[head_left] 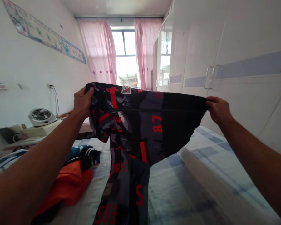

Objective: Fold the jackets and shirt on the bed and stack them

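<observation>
A black and grey patterned jacket (135, 125) with red letters and numbers hangs stretched out above the bed. My left hand (83, 98) is closed on its left corner, thumb on top of the cloth. On the other side, my right hand (219, 107) pinches the far end of the plain black part. A zip line runs along the jacket just under its top edge, and a small white and red patch sits on that edge. What looks like a sleeve hangs down between my arms, its lower end cut off by the frame.
A bed with a blue and white checked sheet (192, 181) lies below. Orange clothing (70, 184) and other dark and blue garments are piled at left. A small fan (41, 115) stands on furniture by the left wall. White wardrobe doors (243, 50) line the right side.
</observation>
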The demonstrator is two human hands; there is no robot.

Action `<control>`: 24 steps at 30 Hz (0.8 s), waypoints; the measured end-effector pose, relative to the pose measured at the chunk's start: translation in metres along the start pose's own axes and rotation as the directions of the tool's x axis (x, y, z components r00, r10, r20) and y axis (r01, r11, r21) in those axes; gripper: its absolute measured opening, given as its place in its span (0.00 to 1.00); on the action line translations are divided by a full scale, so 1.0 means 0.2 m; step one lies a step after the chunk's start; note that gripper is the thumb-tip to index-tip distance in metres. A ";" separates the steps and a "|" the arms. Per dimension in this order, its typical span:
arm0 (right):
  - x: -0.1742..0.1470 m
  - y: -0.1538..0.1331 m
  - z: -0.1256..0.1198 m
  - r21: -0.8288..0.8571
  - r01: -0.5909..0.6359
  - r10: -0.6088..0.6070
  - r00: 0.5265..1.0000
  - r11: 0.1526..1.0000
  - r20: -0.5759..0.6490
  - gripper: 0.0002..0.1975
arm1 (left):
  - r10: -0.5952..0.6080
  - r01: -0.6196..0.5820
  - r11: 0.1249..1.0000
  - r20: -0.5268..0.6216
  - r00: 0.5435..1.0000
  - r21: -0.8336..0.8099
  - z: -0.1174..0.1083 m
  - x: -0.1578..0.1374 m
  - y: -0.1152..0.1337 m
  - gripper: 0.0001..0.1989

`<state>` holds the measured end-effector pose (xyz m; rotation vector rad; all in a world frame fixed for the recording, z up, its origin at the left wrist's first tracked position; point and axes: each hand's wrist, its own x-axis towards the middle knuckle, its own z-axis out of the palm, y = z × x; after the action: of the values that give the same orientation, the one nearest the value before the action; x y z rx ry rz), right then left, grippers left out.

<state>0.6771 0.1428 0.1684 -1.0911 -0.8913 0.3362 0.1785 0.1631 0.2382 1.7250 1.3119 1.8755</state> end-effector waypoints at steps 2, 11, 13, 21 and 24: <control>-0.10 0.07 -0.16 -0.001 -0.063 0.063 0.995 0.998 0.078 0.08 | -0.065 0.065 0.998 0.109 0.992 0.007 -0.12 -0.17 -0.08 0.30; -0.67 0.39 -0.72 -0.652 -0.109 0.452 0.805 0.750 0.385 0.07 | -0.542 0.211 0.816 0.585 0.604 0.538 -0.53 -1.17 -0.47 0.19; -0.69 0.39 -0.68 -0.764 -0.020 0.437 0.830 0.645 0.346 0.11 | -0.554 0.187 0.799 0.577 0.600 0.572 -0.51 -1.22 -0.44 0.24; -0.76 0.24 -0.55 -0.822 0.509 0.402 0.717 0.256 0.569 0.26 | -0.363 -0.215 0.693 0.591 0.721 0.688 -0.44 -1.16 -0.25 0.21; -0.88 0.12 -0.45 -0.832 0.553 0.108 0.826 0.035 0.553 0.24 | -0.343 -0.360 0.532 0.583 0.736 0.767 -0.46 -1.32 -0.13 0.21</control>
<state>0.6409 -0.0144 0.0524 -2.1887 -1.9123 -0.5095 0.1520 -0.0515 0.0601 2.4748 1.9757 0.2571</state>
